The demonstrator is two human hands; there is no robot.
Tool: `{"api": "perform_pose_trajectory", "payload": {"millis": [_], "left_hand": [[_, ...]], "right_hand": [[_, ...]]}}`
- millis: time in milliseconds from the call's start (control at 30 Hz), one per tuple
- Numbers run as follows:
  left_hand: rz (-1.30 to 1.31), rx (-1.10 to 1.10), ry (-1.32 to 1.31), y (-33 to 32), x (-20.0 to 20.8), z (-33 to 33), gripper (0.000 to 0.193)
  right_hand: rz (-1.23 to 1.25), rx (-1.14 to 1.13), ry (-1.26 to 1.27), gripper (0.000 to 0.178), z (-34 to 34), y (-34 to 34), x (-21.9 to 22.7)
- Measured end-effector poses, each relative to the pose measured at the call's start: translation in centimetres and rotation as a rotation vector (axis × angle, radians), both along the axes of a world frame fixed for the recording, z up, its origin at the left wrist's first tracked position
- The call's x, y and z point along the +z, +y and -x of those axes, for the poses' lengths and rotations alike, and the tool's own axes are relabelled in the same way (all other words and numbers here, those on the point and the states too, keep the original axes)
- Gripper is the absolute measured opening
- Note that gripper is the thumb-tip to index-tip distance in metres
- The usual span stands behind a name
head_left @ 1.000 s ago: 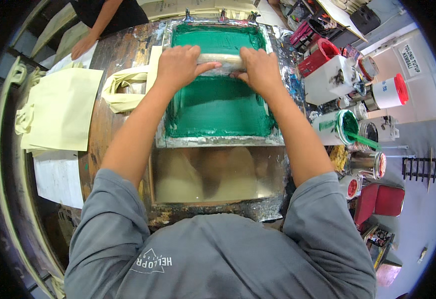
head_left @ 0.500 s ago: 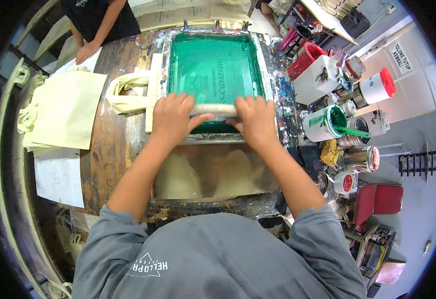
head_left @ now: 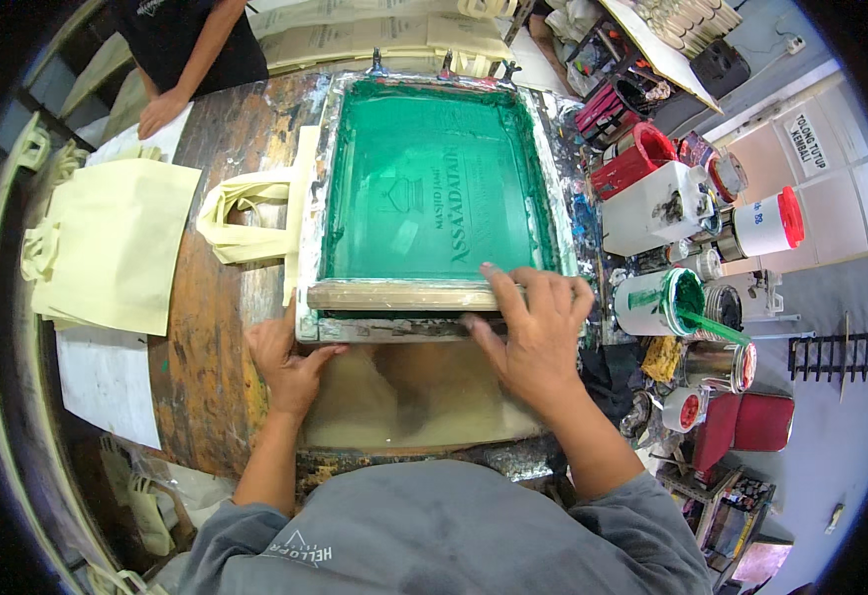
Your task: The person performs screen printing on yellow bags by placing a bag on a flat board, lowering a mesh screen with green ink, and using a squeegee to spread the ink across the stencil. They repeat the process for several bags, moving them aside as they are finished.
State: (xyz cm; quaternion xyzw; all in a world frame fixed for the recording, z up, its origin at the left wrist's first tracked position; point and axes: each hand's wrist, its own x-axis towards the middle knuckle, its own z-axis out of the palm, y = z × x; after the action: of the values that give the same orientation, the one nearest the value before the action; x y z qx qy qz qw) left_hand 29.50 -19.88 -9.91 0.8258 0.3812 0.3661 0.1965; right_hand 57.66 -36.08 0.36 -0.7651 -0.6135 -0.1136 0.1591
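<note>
A silkscreen frame with green ink over its mesh lies on the table. Along its near end rests a squeegee with a long wooden handle. My right hand straddles the squeegee's right end, fingers over the far side and thumb on the near side. At the frame's near left corner is my left hand, off the squeegee, its thumb stretched away from the fingers; some fingertips are hidden by the corner. A pale yellow tote bag lies partly under the frame, handles sticking out to the left.
A stack of pale yellow tote bags lies at the left. An ink tub with a green stirring stick stands right of the frame, among other containers. Clamps sit at the frame's far end. Another person's hand rests at the far left.
The squeegee has come toward me to the frame's near end. My left hand has let go of it and moved to the frame's near left corner; my right hand has followed the squeegee.
</note>
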Motion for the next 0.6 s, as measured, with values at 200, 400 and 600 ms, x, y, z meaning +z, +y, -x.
{"api": "perform_pose_trajectory", "payload": {"millis": [200,400,600], "left_hand": [[0.274,-0.081,-0.682,1.3,7.0,-4.9,0.081],[0.061,0.234,0.003,5.6,4.5,-5.3,0.092],[0.119,0.315,0.148,5.5,-3.5,-3.1,0.056]], "right_hand": [[-0.398,-0.007,-0.294,0.062,-3.0,4.7,7.4],[-0.521,0.014,-0.319,0.054,-6.7,10.2,14.2],[-0.503,-0.005,-0.276,0.06,-7.8,11.6,16.0]]}}
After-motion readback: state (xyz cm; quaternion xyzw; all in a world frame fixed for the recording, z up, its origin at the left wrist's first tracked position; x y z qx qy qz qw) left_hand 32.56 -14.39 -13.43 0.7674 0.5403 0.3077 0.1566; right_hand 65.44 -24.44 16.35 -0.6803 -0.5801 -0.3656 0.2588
